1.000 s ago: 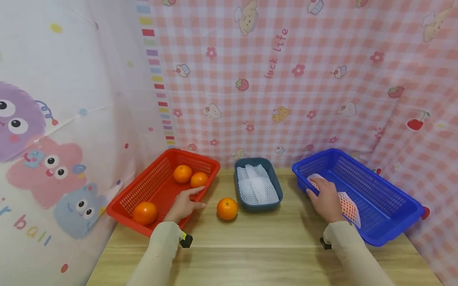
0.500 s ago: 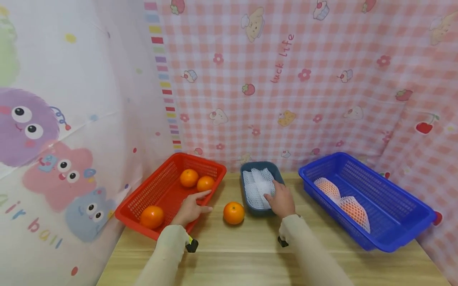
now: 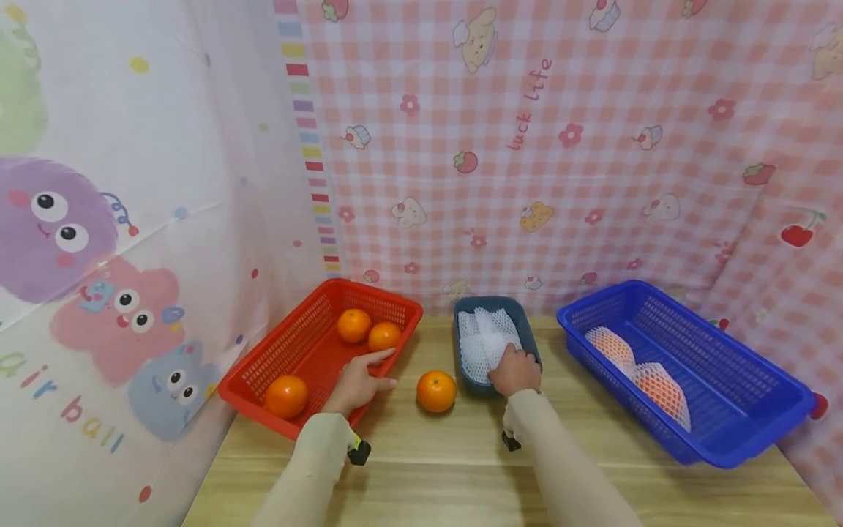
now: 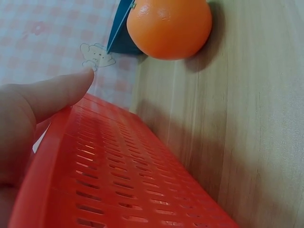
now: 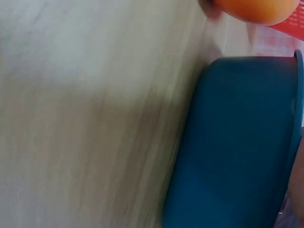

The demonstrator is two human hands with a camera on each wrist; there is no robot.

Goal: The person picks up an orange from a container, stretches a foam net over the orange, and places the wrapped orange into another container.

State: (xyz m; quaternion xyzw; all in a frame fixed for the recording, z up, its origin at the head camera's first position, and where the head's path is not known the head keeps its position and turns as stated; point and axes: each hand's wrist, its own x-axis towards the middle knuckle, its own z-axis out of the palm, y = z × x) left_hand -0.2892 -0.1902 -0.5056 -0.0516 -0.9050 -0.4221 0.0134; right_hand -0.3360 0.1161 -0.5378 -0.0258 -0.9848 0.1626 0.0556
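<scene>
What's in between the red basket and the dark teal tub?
An orange sits on the wooden table between the red basket and dark teal tub, as the head view shows.

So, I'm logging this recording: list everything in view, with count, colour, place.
Table: one, light wood, underneath.
Red basket: one, red, left.
Blue basket: one, blue, right.
Teal tub: one, dark teal, between baskets.
Bare oranges: four, orange, three in red basket, one on table.
Netted oranges: two, orange under white, in blue basket.
Foam nets: several, count unclear, white, in teal tub.
Checked cloth: pieces unclear, pink and white, behind and right.
Cartoon cloth: one, white, left.
Wrist boxes: two, black, below sleeves.
Left hand: one, bare, on red basket's rim.
Right hand: one, bare, at teal tub's near corner.
Sleeves: two, cream, behind hands.
</scene>
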